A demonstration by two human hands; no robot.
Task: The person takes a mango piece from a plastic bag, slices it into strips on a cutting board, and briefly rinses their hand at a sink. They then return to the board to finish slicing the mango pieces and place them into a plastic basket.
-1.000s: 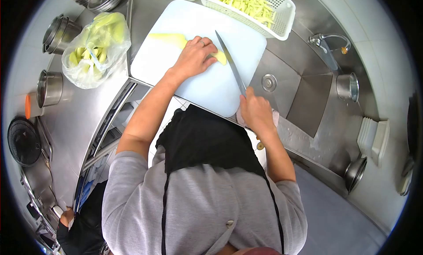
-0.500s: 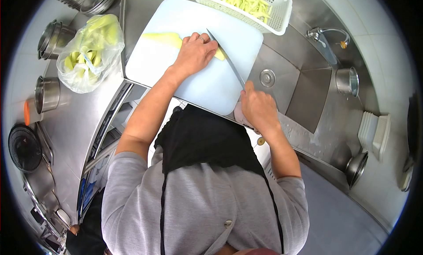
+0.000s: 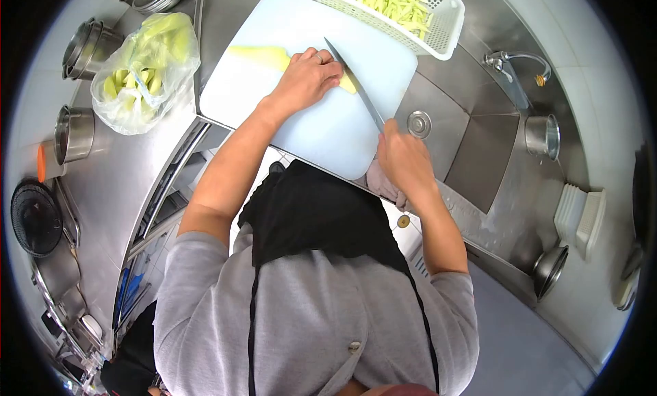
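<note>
My left hand (image 3: 311, 78) is closed with bent fingers over a pale yellow-green vegetable (image 3: 260, 55) on the white cutting board (image 3: 321, 139). One end of the piece sticks out to the left, and a bit shows beyond the fingers on the right. A long kitchen knife (image 3: 360, 89) is gripped by its handle in my right hand (image 3: 405, 156). Its blade slants up and left over the vegetable, right beside my left fingers. The knife handle is mostly hidden in the fist.
A white basket (image 3: 448, 43) with cut strips (image 3: 390, 9) stands behind the board. Left is a plastic bag (image 3: 145, 74) of pale green pieces, near metal pots (image 3: 75, 134). The sink (image 3: 481, 163) and tap (image 3: 503, 57) are right. A cloth (image 3: 383, 184) hangs at the counter edge.
The camera view has shifted slightly. Both hands keep their hold, with the knife almost in the same place over the vegetable. More of the cloth shows below my right hand.
</note>
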